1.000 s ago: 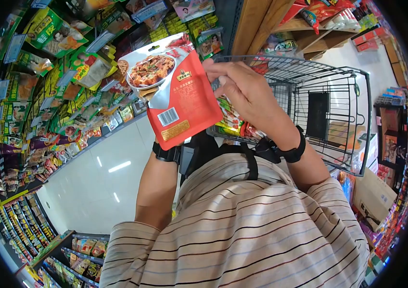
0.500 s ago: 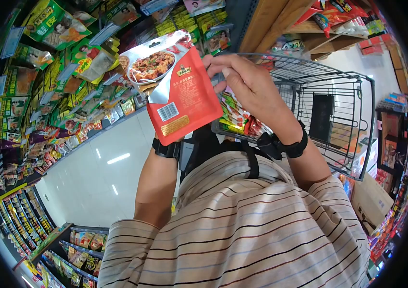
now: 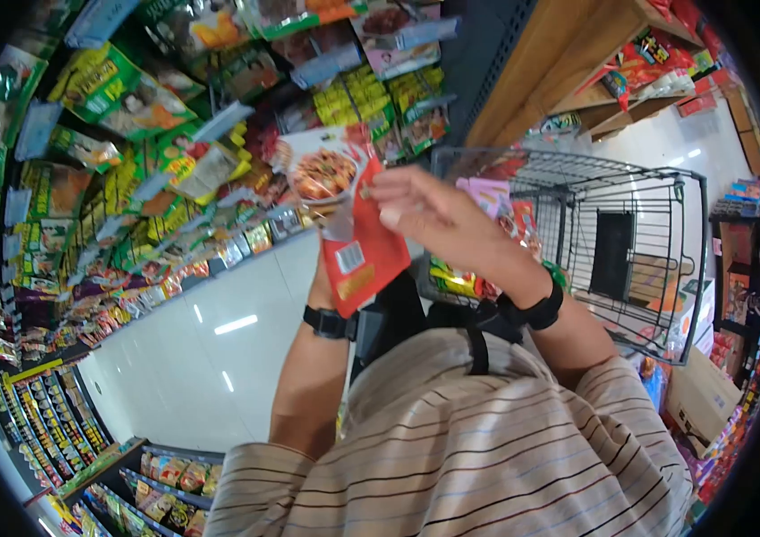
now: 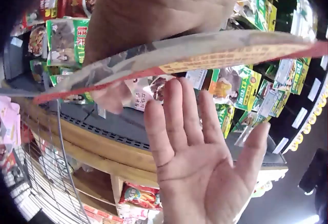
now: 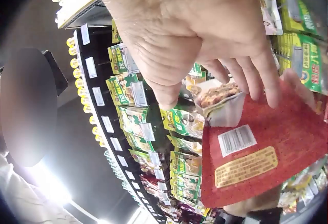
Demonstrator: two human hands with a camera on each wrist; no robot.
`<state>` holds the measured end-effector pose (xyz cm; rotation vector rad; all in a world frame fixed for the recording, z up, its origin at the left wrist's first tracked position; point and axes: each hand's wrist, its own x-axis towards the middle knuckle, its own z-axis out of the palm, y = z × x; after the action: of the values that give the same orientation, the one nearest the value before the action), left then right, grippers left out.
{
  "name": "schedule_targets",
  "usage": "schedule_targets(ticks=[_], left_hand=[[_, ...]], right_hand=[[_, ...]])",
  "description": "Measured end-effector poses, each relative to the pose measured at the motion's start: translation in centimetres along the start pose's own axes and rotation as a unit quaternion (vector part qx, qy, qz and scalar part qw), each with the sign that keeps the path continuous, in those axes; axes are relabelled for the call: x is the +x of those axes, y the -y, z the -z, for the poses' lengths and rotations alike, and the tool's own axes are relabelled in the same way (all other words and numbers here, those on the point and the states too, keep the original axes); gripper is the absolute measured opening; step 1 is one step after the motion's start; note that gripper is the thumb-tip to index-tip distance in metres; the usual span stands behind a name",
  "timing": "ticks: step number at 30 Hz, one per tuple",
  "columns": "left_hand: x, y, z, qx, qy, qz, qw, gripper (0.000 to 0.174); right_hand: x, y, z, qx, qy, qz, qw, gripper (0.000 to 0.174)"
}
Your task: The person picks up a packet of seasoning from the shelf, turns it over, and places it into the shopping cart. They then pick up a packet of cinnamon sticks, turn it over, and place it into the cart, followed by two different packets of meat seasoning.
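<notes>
A red and silver food pouch (image 3: 378,259), printed with a bowl of food and a barcode, stands tilted in front of me. My left hand (image 3: 321,288) grips it from behind, mostly hidden by the pouch in the head view. In the left wrist view the pouch (image 4: 225,55) appears nearly edge-on, with the left hand (image 4: 159,14) behind and a digit showing below its edge. My right hand (image 3: 456,228) is spread beside the pouch's right edge, palm toward it. Its fingers (image 5: 251,75) are extended and overlap the pouch in the right wrist view.
Hanging green and yellow snack packets (image 3: 120,94) fill the shelving at left and ahead. A black wire shopping cart (image 3: 612,170) stands to the right, with several packets (image 3: 456,279) in its near end. Wooden shelving (image 3: 545,67) rises behind it; a cardboard box (image 3: 700,398) sits at right.
The pouch has turned and tilted, so its front looks narrower, and it sits lower in the head view. My right hand's bent fingers have straightened. The head view has shifted slightly.
</notes>
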<state>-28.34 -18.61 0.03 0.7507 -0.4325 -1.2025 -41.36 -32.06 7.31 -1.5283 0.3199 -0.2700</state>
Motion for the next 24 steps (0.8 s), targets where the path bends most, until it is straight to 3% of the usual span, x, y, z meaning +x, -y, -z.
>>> schedule_targets(ticks=[1, 2, 3, 6, 7, 10, 11, 18, 21, 24], left_hand=[[-0.3, -0.1, -1.2, -0.006, -0.068, 0.001, 0.998, 0.059], [-0.2, -0.6, -2.5, -0.121, -0.106, 0.005, 0.987, 0.060], [0.9, -0.2, -2.4, -0.049, -0.139, -0.027, 0.989, 0.059], [2.6, -0.7, 0.3, 0.095, -0.190, 0.017, 0.977, 0.054], [3.3, 0.0, 1.5, 0.076, -0.226, -0.009, 0.971, 0.049], [3.4, -0.3, 3.4, 0.135, -0.295, -0.017, 0.946, 0.036], [3.7, -0.9, 2.8, 0.123, -0.314, -0.042, 0.940, 0.030], [6.8, -4.2, 6.4, 0.198, -0.256, -0.029, 0.946, 0.026], [8.5, -5.4, 6.1, 0.195, -0.260, -0.058, 0.944, 0.025], [9.6, -6.8, 5.9, 0.183, -0.248, -0.083, 0.948, 0.022]], right_hand=[[0.4, 0.0, -0.3, 0.001, 0.007, -0.001, 1.000, 0.057], [0.6, 0.1, -0.7, 0.002, 0.014, -0.006, 1.000, 0.058], [1.0, 0.0, -0.9, 0.004, 0.021, -0.013, 1.000, 0.060], [2.6, -0.6, -1.0, 0.018, 0.037, -0.059, 0.997, 0.063], [3.1, -1.3, -0.9, -0.041, 0.005, -0.006, 0.999, 0.054], [5.1, -5.8, -0.5, -0.017, -0.051, -0.108, 0.993, 0.041], [5.5, -6.4, -0.3, 0.023, -0.086, -0.093, 0.992, 0.029], [10.0, -8.3, 1.8, 0.208, -0.095, -0.135, 0.964, 0.025], [12.6, -9.5, 2.7, 0.157, -0.113, -0.138, 0.971, 0.024], [13.8, -6.9, 3.0, 0.163, -0.115, -0.111, 0.974, 0.023]])
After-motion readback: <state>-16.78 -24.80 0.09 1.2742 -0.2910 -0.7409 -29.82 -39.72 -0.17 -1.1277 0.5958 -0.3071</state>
